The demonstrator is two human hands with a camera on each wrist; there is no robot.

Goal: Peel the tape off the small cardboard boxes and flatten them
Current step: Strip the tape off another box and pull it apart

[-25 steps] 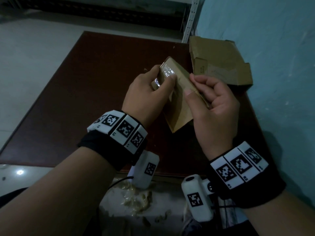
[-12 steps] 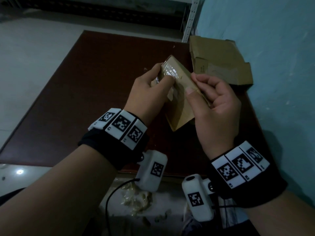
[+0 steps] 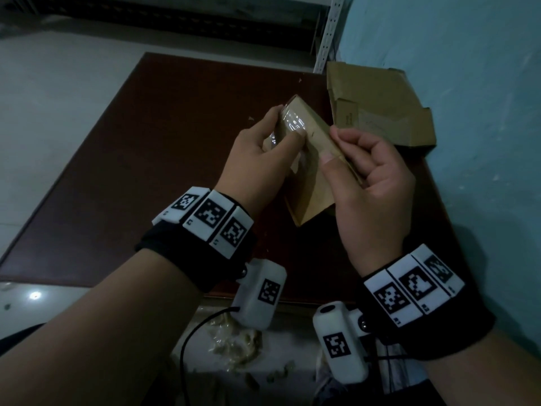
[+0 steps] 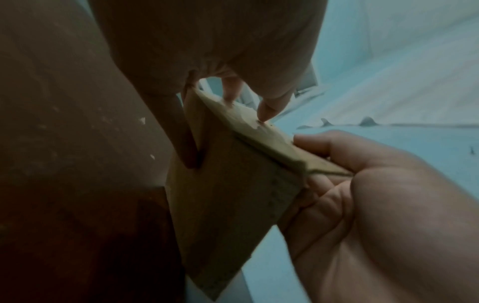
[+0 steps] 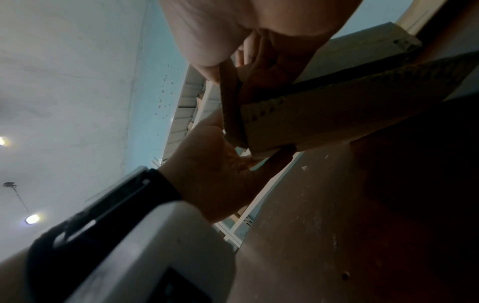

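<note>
I hold a small brown cardboard box (image 3: 314,183) up over the dark red table (image 3: 152,159), tilted on one corner. Clear shiny tape (image 3: 292,124) runs over its upper left end. My left hand (image 3: 263,159) grips that taped end, thumb pressed on the tape's edge. My right hand (image 3: 371,177) grips the box's right edge, thumb on the front face, fingers curled behind. The left wrist view shows the box (image 4: 228,194) with my left fingertips (image 4: 269,110) on its top edge. From the right wrist view the box's (image 5: 324,119) corrugated edge lies against my palm.
Opened, flattened cardboard (image 3: 377,109) lies at the table's far right corner against the blue wall (image 3: 480,112). Crumpled tape scraps (image 3: 237,344) lie on a white surface below the table's near edge. A white shelf post (image 3: 328,33) stands behind the table.
My left thumb has slid a little along the taped end of the box, and my left wrist has turned slightly. My right hand keeps its grip; the box has barely moved.
</note>
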